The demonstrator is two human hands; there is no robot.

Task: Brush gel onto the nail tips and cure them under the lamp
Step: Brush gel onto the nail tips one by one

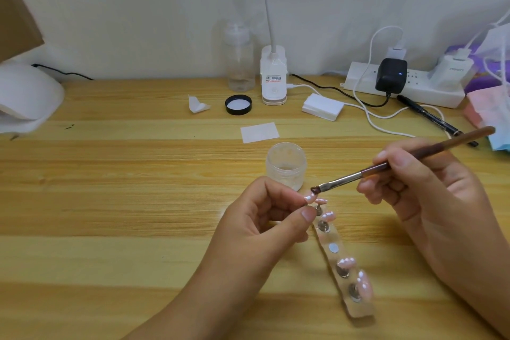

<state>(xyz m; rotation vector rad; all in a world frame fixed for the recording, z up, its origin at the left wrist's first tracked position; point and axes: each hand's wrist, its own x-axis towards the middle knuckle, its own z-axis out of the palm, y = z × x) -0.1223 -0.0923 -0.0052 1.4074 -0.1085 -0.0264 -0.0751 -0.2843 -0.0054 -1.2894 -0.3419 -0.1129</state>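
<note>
1. In the head view, our left hand [265, 218] pinches one nail tip [309, 197] on its stand between thumb and fingertips, above the far end of the clear holder strip [335, 254], which lies on the table [110, 201] toward its near edge.
2. Our right hand [419, 190] pinches the brush [386, 164] like a pen, its bristles just touching the held tip.
3. The open gel jar [286, 164] stands just behind the hands; its black lid [238, 104] lies nearer the far edge.
4. The white curing lamp [26, 96] sits at the left edge, well apart from the strip.
5. Four other tips remain on the strip, and one magnet spot is bare.
6. Risk, as we judge it: too much gel could run over the tip onto our fingers, and a wrist could knock the jar or strip.
7. The lamp is cut off by the frame, the gel level is hard to read, and we cannot tell which tips are already coated.
</note>
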